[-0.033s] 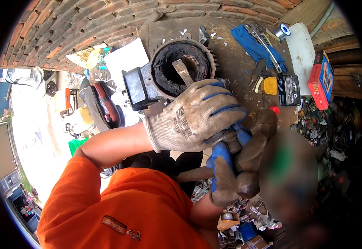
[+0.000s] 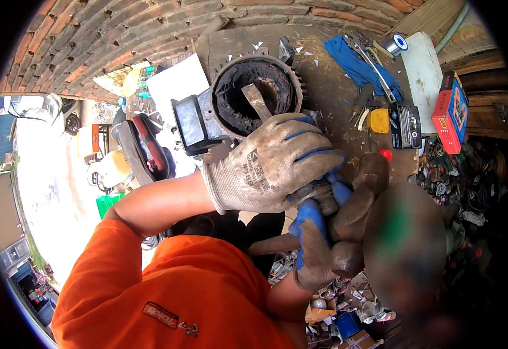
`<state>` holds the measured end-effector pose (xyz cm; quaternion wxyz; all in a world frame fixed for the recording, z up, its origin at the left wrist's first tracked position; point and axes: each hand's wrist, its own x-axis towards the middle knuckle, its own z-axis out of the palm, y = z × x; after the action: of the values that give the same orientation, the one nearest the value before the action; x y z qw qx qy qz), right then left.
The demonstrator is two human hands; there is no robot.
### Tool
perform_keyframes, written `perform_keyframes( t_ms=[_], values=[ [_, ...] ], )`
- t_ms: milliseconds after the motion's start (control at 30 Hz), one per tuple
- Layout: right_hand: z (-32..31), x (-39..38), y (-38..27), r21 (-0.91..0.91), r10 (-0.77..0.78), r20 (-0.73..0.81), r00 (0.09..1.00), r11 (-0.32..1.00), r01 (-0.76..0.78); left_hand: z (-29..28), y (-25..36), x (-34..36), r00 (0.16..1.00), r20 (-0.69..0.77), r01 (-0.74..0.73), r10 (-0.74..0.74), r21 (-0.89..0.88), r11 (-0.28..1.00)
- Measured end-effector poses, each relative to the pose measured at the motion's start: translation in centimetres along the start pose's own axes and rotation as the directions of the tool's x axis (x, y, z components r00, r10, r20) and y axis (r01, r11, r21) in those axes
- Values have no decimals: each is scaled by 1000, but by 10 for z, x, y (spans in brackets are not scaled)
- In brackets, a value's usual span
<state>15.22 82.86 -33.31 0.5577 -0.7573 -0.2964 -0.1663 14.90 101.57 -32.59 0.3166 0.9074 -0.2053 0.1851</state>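
Hammer (image 2: 356,212) in gloved hands (image 2: 289,192)

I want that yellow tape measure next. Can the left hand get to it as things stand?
Probably not freely. The left hand is closed over a metal part together with the right hand. The tape measure lies uncovered on the bench just beyond, so the path looks open once it lets go.

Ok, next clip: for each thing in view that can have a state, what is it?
left hand: gloved, closed over a metal bar
metal bar: flat, tip leaning into the ring
right hand: gloved, gripping a hammer
hammer: handle in grip, raised
toothed ring: blackened inside, lying on the bench
red box: closed
blue cloth: crumpled, tools lying on it
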Motion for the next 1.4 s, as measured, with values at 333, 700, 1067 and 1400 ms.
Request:
perform_keyframes(
  t_ms=[333, 700, 1067, 1400],
  values=[
    [4, 11, -27, -176, 169, 90, 981, 973, -152, -7, -3, -1, 1000, 8, 20, -20, -28, 999],
    [8, 24, -40, -148, 208, 93, 974, 970, -193, -9, -5, -1, 999, 20, 27, -27, -16, 1000],
    [-16, -26, -11, 376, 388, 30, 921, 849, -370, -10, -6, -3, 998, 59, 15, -16, 17, 1000],
    [-99, -93, -21, 206, 594, -107, 797, 798, -567, -6, -8, -2, 999, 40, 1, -3, 33, 999]
  ],
)
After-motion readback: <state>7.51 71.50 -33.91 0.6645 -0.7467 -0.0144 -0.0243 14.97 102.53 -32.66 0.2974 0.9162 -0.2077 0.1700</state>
